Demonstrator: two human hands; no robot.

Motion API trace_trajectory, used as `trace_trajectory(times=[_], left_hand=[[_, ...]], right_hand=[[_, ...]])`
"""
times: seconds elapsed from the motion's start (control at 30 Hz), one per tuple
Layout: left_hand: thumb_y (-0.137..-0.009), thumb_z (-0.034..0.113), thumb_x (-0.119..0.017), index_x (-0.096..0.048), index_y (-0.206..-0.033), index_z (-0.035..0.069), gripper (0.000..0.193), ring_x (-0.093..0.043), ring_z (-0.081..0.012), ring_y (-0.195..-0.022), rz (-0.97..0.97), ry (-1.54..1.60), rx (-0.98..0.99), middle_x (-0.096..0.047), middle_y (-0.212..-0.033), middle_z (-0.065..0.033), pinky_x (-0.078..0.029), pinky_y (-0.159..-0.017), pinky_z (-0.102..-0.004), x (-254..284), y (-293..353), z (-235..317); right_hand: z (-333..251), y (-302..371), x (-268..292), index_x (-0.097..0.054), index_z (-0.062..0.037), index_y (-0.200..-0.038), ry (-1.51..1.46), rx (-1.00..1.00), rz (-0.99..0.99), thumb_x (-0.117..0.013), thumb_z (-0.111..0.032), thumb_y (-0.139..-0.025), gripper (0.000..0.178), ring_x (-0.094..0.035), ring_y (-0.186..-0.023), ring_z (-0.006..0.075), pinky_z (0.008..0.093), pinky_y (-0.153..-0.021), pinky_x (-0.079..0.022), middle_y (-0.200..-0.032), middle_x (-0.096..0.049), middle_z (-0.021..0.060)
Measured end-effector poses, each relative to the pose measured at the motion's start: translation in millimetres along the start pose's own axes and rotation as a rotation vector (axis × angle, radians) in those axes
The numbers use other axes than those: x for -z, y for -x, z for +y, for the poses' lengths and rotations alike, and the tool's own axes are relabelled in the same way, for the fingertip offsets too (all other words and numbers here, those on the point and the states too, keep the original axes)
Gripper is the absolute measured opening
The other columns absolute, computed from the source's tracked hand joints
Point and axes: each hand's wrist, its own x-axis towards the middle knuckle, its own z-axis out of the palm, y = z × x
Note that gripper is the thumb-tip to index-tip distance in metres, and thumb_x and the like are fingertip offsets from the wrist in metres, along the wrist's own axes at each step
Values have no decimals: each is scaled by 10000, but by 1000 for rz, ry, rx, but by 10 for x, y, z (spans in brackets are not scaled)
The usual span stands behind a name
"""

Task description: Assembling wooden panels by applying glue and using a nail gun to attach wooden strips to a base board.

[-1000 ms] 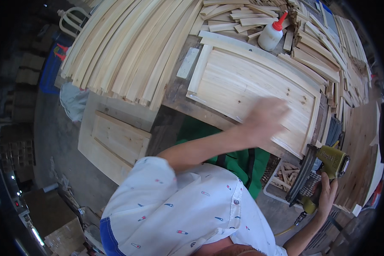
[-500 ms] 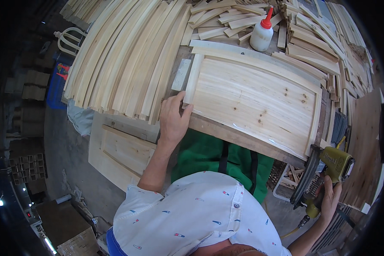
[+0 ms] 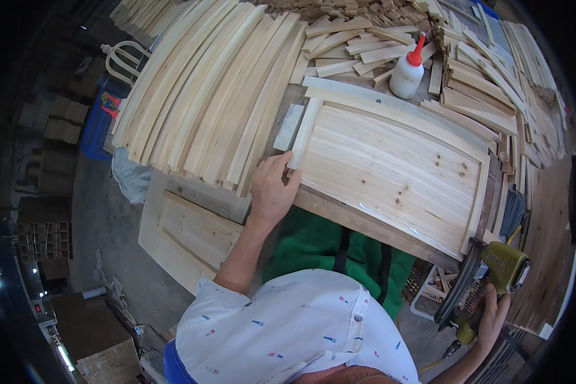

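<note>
A pale wooden panel (image 3: 390,173) with strips along its left, far and right edges lies on the workbench in front of me. My left hand (image 3: 274,192) is at its near left corner, thumb and fingers closed around the end of the left wooden strip (image 3: 306,131). On the right, my right hand (image 3: 491,317) grips the handle of a green nail gun (image 3: 502,262) with a long black magazine. The gun's nose is close to the panel's near right corner; whether they touch, I cannot tell. White glue streaks show along the panel's near edge.
Long wooden slats (image 3: 211,89) are stacked on the left. A white glue bottle (image 3: 406,78) with a red tip stands beyond the panel, among loose short strips (image 3: 339,48). Another framed panel (image 3: 189,233) sits lower left. A bin of offcuts (image 3: 429,304) is below the bench's right side.
The whole view has shifted a little, so everything appears lower and mostly farther right. Both hands keep about the same places relative to the panel.
</note>
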Motion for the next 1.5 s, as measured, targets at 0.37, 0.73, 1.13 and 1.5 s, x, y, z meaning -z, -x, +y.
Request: trace_trajectory(times=[0.37,0.73,1.13,1.5], left_hand=[[-809,139,-716,-567,-1227,28,457,-534,-321,-1085,416,-537,691,-567,-1168,-153,-437,-932,-400,1907,1386,-359],[-807,139,-694,-608,-1136,-15,373,-581,-307,-900,401,-381,775,-628,-991,-154,-466,-810,-421,1836,1261,-384],[-800,137,-693,-605,-1144,-18,388,-590,-312,-942,144,-130,650,-618,-1039,-156,-474,-823,-416,1057,726,-323],[-788,133,-689,-625,-989,1,249,-532,-356,-966,-186,-234,262,-569,-1032,-182,-443,-855,-454,-525,184,-858]], right_hand=[[-429,-1,62,-538,-4,-1088,65,146,28,-554,-219,-984,240,-499,-556,66,220,-479,-406,-905,-629,66],[-351,310,234,-517,-4,-1090,29,146,103,-558,-209,-985,234,-498,-573,76,224,-491,-401,-931,-616,72],[82,1309,674,-509,3,-1082,46,-110,417,-562,-207,-981,239,-497,-571,92,241,-491,-400,-897,-594,77],[157,2961,908,-487,-7,-1109,165,-593,663,-565,-202,-973,249,-511,-552,98,240,-480,-414,-931,-610,88]])
